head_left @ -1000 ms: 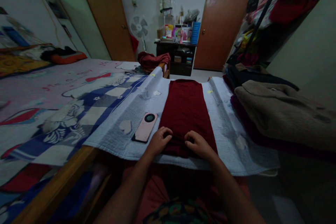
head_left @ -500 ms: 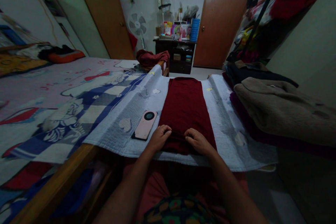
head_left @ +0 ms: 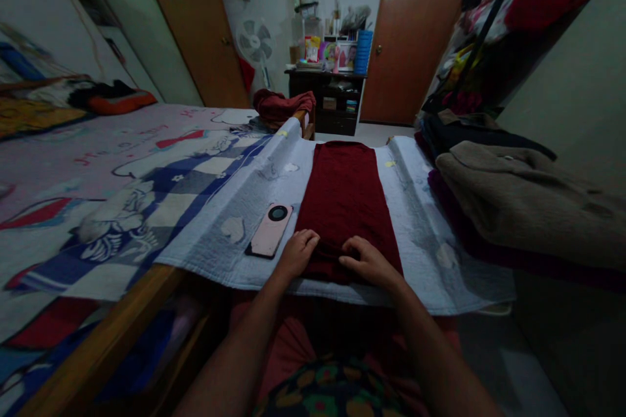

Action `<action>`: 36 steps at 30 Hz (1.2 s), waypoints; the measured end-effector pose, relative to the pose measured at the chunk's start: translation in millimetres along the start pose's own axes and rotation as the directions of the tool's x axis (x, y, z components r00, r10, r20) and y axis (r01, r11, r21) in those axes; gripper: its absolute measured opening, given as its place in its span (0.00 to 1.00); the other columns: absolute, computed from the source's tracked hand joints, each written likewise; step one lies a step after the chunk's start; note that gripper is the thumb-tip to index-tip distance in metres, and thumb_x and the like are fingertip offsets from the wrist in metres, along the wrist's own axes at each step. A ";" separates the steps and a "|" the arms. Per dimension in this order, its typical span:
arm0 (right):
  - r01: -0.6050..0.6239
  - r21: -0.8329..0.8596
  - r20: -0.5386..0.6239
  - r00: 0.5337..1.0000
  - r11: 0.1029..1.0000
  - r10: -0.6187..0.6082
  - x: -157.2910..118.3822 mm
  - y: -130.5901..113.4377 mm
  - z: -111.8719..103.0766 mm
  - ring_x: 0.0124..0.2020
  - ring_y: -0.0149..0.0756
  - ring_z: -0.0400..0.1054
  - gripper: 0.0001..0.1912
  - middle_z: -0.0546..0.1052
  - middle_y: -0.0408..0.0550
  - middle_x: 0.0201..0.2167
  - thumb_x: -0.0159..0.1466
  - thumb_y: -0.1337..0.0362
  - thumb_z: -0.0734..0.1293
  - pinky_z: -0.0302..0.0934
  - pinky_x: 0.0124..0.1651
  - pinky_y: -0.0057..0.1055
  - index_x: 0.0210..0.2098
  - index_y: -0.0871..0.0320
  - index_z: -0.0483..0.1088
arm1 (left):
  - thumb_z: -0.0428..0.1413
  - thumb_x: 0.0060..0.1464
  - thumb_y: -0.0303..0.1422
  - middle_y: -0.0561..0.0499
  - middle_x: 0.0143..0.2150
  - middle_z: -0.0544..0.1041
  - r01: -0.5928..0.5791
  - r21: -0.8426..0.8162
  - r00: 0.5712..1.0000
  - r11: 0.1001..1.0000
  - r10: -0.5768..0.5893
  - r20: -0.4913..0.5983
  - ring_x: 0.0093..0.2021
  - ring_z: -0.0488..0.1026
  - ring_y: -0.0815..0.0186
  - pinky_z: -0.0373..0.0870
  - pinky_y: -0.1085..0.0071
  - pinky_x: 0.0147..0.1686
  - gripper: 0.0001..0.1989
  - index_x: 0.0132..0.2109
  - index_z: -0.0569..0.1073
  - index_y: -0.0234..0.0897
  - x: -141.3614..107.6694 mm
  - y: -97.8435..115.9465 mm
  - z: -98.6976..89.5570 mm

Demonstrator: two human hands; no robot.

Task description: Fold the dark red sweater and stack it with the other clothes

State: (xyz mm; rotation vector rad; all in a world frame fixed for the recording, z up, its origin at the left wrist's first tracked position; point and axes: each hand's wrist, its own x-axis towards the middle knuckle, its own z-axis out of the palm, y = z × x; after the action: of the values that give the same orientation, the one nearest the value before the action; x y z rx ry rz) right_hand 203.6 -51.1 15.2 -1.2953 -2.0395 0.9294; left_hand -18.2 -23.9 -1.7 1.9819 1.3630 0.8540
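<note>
A dark red garment (head_left: 345, 189), folded into a long strip, lies lengthwise on a pale blue quilted cloth (head_left: 415, 221). Its near end is turned over into a fold. At the left corner of that fold, my left hand (head_left: 299, 254) is closed on the fabric, thumb against fingers. My right hand (head_left: 368, 262) rests over the right part of the fold, its thumb and forefinger apart. Left of the garment, a pink phone (head_left: 268, 231) with a round black camera lies face down, close to my left hand.
A pile of folded clothes with a brown garment (head_left: 518, 199) on top stands at the right. To the left is a bed (head_left: 161, 137) with a patterned sheet and a wooden frame rail (head_left: 105, 339). A crumpled red cloth (head_left: 283, 107) sits at the far bed corner.
My right thumb and forefinger have parted from their pinch at the fold, and the hand has shifted slightly left. My left hand stays at the left corner.
</note>
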 end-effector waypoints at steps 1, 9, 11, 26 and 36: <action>-0.003 -0.010 0.001 1.000 1.000 0.003 -0.5 0.6 -0.1 0.37 0.34 0.63 0.09 0.70 0.44 0.35 0.58 0.63 0.70 0.57 0.41 0.30 0.36 0.56 0.68 | 0.44 0.62 0.38 0.49 0.35 0.74 -0.004 0.003 1.000 1.000 0.004 -0.004 0.39 0.70 0.62 0.65 0.67 0.42 0.14 0.34 0.70 0.39 -0.1 -0.2 0.4; -0.016 0.092 -0.015 1.000 0.996 0.017 0.3 3.8 1.8 0.38 0.34 0.64 0.04 0.71 0.44 0.36 0.61 0.65 0.66 0.58 0.44 0.31 0.36 0.56 0.70 | 0.44 0.62 0.38 0.49 0.37 0.75 0.001 -0.023 1.000 1.000 -0.001 0.007 0.41 0.70 0.62 0.66 0.66 0.45 0.15 0.36 0.72 0.39 -0.8 2.7 -1.9; -0.048 0.152 -0.019 0.998 0.987 0.052 0.7 3.6 1.5 0.37 0.33 0.65 0.05 0.71 0.43 0.35 0.62 0.63 0.65 0.58 0.43 0.30 0.37 0.56 0.70 | 0.44 0.63 0.40 0.49 0.38 0.75 0.020 -0.045 1.000 0.999 -0.020 0.014 0.42 0.71 0.62 0.66 0.66 0.45 0.16 0.36 0.72 0.39 -1.6 4.2 -3.5; -0.163 0.282 -0.002 0.985 0.945 0.171 5.2 0.6 0.5 0.31 0.31 0.62 0.09 0.71 0.40 0.31 0.62 0.58 0.63 0.56 0.34 0.26 0.37 0.56 0.69 | 0.51 0.53 0.31 0.49 0.43 0.75 0.048 -0.144 0.999 0.988 -0.049 -0.008 0.47 0.71 0.61 0.66 0.63 0.51 0.10 0.44 0.71 0.39 -6.5 0.7 -6.2; -0.135 0.262 -0.011 0.990 0.956 0.142 2.1 4.2 -1.0 0.32 0.31 0.62 0.07 0.70 0.40 0.30 0.62 0.59 0.63 0.56 0.36 0.26 0.35 0.56 0.69 | 0.47 0.56 0.30 0.49 0.45 0.76 0.059 -0.151 0.997 0.987 -0.067 -0.045 0.49 0.72 0.61 0.65 0.62 0.53 0.13 0.45 0.72 0.40 -3.7 0.0 -1.9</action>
State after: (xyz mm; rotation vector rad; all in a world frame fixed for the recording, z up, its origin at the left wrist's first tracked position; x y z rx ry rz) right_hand 205.9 -47.6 12.7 -1.3092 -1.7509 1.1912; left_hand -20.7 -27.3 -1.2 1.8056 1.3410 0.9530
